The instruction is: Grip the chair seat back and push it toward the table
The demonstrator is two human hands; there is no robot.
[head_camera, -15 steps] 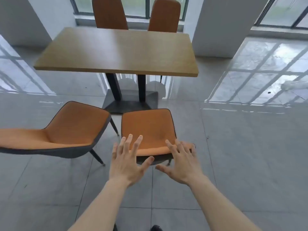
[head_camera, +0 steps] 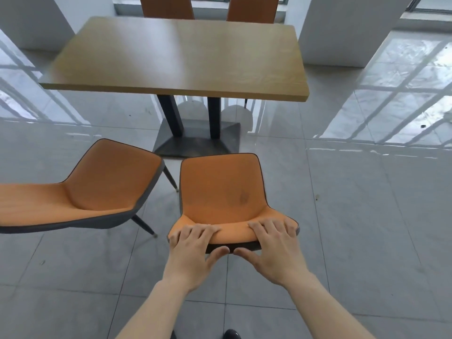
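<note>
Smooth orange leather-like chair (head_camera: 221, 192), matt wood-grain table (head_camera: 176, 57), glossy grey tiled floor (head_camera: 367, 216), dark metal base (head_camera: 195, 145)

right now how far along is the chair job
Done: both hands are on the near chair, left hand and right hand gripping the top of its backrest. In hand: that grip. Left: the chair is apart from the table, as is the second chair.

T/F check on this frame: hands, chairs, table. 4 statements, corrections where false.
1. Both the left hand and the right hand grip the top of the near chair backrest. True.
2. A second orange chair stands to its left. True.
3. The wooden table has plates on it. False: its top shows nothing on it.
4. No chairs stand beyond the table. False: two chair backs show there.
</note>
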